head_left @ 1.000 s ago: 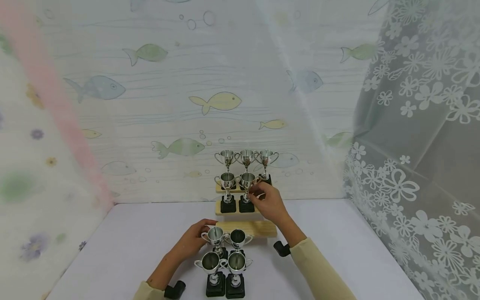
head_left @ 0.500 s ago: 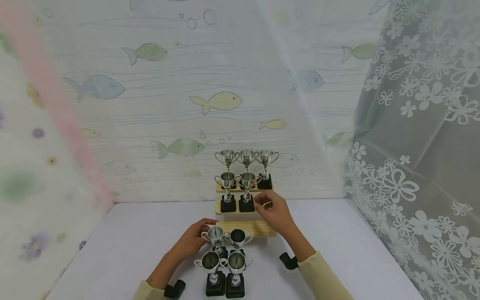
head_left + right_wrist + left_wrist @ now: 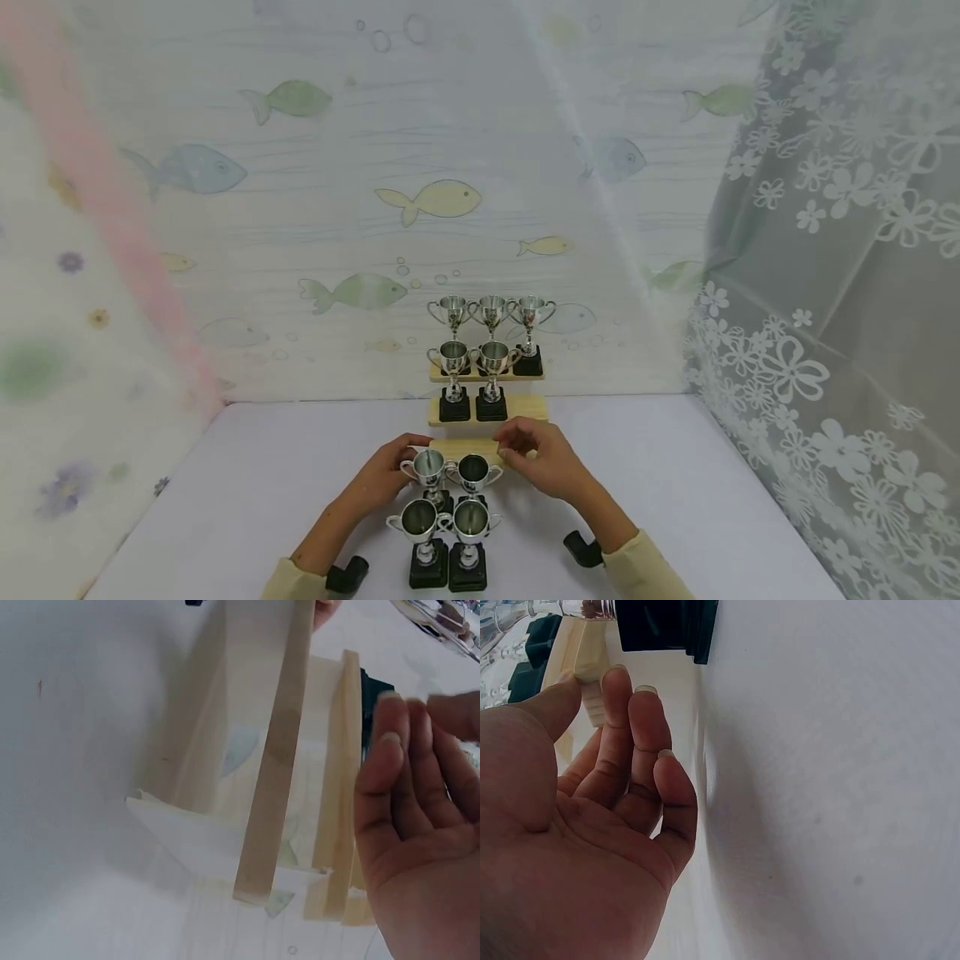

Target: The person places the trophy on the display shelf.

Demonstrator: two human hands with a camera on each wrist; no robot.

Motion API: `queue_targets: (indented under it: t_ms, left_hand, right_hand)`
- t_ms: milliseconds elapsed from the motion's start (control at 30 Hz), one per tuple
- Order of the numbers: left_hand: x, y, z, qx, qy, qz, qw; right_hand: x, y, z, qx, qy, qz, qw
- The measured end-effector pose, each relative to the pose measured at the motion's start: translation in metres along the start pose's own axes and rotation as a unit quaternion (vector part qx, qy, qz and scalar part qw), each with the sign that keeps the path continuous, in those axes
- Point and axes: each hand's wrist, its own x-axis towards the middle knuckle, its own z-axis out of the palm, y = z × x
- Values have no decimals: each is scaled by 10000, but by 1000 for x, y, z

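Observation:
A tiered wooden stand [image 3: 529, 407] stands at the back of the table. Three silver two-handled trophy cups [image 3: 491, 312] on black bases line its top step; two more cups [image 3: 492, 360] occupy the left and middle of the step below. My left hand [image 3: 381, 477] pinches the left end of the lowest board, its thumb [image 3: 564, 694] against the wood in the left wrist view. Over the right part of that board hovers my right hand [image 3: 551, 461], fingers loosely bent and holding nothing. The right wrist view shows this hand beside the boards [image 3: 277, 757].
Several more trophy cups [image 3: 471, 518] are grouped in front of the stand, close to my left hand. A fish-print curtain [image 3: 442, 200] hangs behind the white table [image 3: 660, 467]. Lace with white flowers [image 3: 798, 367] borders the right side.
My right hand has let go of the right-hand cup on the middle step and come down toward the lowest board. The left hand stays at the stand's left end.

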Motion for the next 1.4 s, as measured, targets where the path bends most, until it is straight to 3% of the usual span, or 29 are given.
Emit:
queue_targets:
  t_ms: [267,433,767,1400]
  left_hand:
    - [1,4,0,88,6,5,10000]
    - [-1,5,-2,43,-6,2,10000]
    - [-3,2,0,-50,38,65,10000]
    - [-6,6,0,-21,-49,47,10000]
  right_hand:
    - [-4,-3,1,27,-1215,-178,9924]
    - [-8,1,11,-8,-1653,-118,9862]
    - [-10,2,31,-31,-1416,-173,9898]
    - [-13,-1,36,-154,-1144,-228,9930]
